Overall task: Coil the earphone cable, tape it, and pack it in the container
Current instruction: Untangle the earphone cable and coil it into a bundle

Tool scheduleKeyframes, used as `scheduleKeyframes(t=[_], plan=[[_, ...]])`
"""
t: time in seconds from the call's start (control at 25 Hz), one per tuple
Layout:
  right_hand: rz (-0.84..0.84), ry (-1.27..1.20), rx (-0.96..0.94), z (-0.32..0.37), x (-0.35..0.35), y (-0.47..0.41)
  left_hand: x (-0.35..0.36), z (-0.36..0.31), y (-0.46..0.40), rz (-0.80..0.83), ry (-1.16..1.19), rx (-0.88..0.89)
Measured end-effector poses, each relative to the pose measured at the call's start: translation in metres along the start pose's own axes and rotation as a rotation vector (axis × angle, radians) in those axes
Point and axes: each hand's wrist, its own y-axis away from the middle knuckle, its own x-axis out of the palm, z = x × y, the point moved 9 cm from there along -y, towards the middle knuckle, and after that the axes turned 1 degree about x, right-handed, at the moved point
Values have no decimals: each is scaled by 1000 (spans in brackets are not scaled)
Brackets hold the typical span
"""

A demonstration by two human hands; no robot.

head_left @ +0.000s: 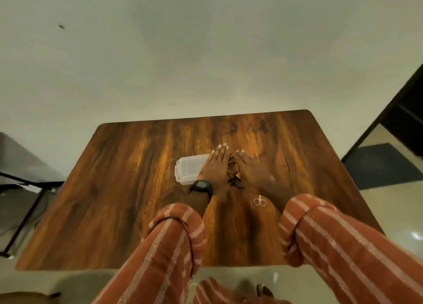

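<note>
Nearest: two rust-orange striped sleeves (pixel 174 246), rolled at the forearms, reaching forward over a dark wood-grain table (pixel 114 189). Small scissors (pixel 259 201) with pale loop handles lying flat on the table, near, between the two forearms, closer to the right one, touching neither. Black wristwatch (pixel 201 187) on the left wrist.

Further in, mid-table: left hand (pixel 215 166) flat, palm down, fingers straight and together, pointing far. Not clamped on anything; fingers extended, nothing gripped. Right hand (pixel 249 168) just beside it, also palm down, fingers stretched out and angled toward the left hand's tips, nothing pinched or held.

Black earphone cable (pixel 234 177) bunched loosely in the narrow gap between the two hands, on the table, with a small yellow bit showing near the heel of the right hand. Cable touching or partly under the hands' inner edges; cannot tell exactly which.

Clear plastic container (pixel 188 169), lidded, lying on the table immediately left of the left hand, its right end hidden under that hand's edge. Cable outside the container.

Far: pale floor beyond the table edge, black frame legs at left.
</note>
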Motion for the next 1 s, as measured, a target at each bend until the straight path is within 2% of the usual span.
scheduleKeyframes(t=[0.12, 0.2, 0.32, 0.44, 0.68, 0.8, 0.88, 1.0], plan=[[83, -156, 20, 2, 32, 15, 50, 2, 17, 200, 111, -43], [112, -247, 81, -5, 48, 14, 72, 10, 17, 240, 209, -96], [80, -311, 184, -24, 60, -6, 91, 23, 2, 246, 244, -113], [153, -365, 270, -39, 89, -9, 119, 31, 0, 251, 180, -81], [255, -338, 306, -50, 125, -15, 153, 34, 4, 290, 84, -133], [265, -264, 315, -48, 130, -14, 140, 17, 14, 219, 80, -83], [178, -244, 261, -45, 113, -19, 113, 9, 10, 147, 235, -53], [55, -310, 150, -37, 56, -31, 51, 28, -11, 101, 701, -215]])
